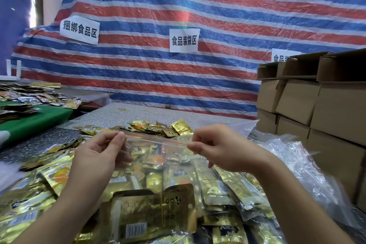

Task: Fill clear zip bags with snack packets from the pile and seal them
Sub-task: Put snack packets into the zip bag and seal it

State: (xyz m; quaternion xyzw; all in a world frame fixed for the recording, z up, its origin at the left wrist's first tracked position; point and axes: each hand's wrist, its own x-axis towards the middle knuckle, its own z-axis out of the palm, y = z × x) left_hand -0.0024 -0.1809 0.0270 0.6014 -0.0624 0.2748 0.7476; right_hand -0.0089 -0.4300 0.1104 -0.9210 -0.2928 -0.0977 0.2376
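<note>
Clear zip bag holds gold snack packets; left hand, right hand fingers pinch top corners.

Two paper signs on striped tarp read: left sign "捆绑食品区", middle sign "食品装袋区"; third sign cut off, packet print illegible.
</note>
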